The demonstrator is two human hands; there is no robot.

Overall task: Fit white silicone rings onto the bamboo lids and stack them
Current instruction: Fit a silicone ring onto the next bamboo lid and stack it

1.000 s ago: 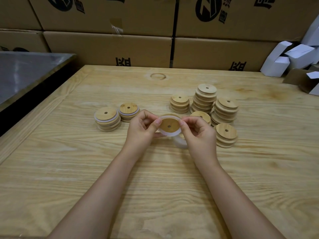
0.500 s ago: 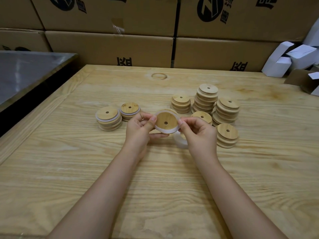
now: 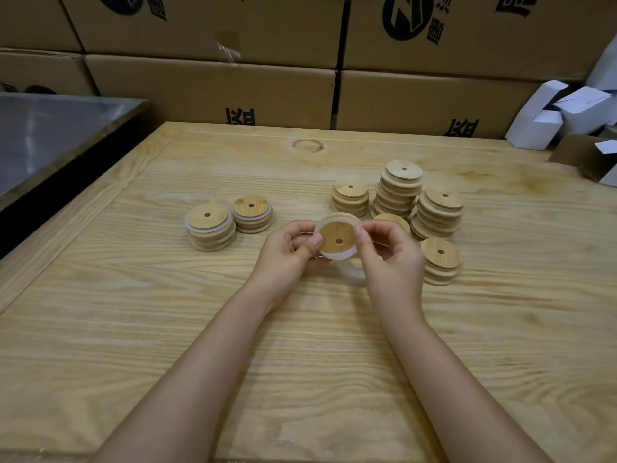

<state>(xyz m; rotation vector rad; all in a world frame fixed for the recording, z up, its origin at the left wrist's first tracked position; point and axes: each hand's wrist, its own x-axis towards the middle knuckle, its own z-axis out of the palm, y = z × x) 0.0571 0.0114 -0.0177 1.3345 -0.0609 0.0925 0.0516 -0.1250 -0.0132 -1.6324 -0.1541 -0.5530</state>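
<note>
**Getting the silicone ring to seat on these bamboo lids**

Mid-fit here. I've got one bamboo lid [image 3: 338, 237] up off the bench [image 3: 167, 329], tilted toward me and pinched by its rim on both sides. My left hand [image 3: 287, 252] has its thumb on the left edge, and my right hand [image 3: 390, 255] has its fingertips on the upper right edge. Both hands are curled snug on it.

The white silicone ring [image 3: 339, 259] is round the lid and shows widest along the bottom edge, so I reckon it isn't sitting even yet.

What works for me, I think, is to walk the thumbs round the rim in small steps and press the band down as you go. Don't stretch one side, because if you pull too hard it'll probably pop off the opposite side.

Once it's flat all round, it goes on the ringed stacks [image 3: 208, 227] off to my left, well apart from the bare stacks [image 3: 399, 192] on the right.

There's a pale loop [image 3: 350, 279] on the bench just under my hands. It's probably a spare ring, but too blurry to say.
</note>
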